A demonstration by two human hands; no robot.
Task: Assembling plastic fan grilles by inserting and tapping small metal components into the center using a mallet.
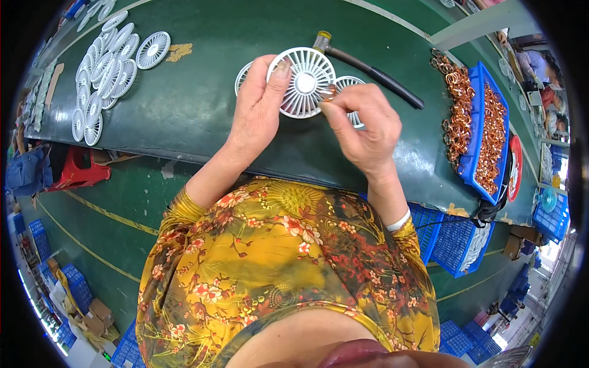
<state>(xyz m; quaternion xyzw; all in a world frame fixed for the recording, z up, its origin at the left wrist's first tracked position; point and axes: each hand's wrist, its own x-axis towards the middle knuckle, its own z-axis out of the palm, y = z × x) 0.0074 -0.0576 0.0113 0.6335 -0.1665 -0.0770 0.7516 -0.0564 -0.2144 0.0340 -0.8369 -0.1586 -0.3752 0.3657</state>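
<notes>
My left hand (256, 107) is closed on the left rim of a white round grille (300, 101) with spokes and a solid hub, held up over the green table. At the grille's right edge, my right hand (370, 126) pinches a small copper-coloured metal piece (329, 92), partly hidden by the fingers. Behind the held grille, another white grille (241, 78) shows at the left and one more (351, 81) at the right. A hammer (374, 72) with a yellowish face and black handle lies just beyond my right hand.
Several white grilles (110, 76) lie heaped on the table (202, 92) at the far left. On the right stands a blue basket (475, 135) of copper-coloured rings (492, 138), with a loose pile (457, 104) beside it. A red stool (83, 168) is below the table's left edge.
</notes>
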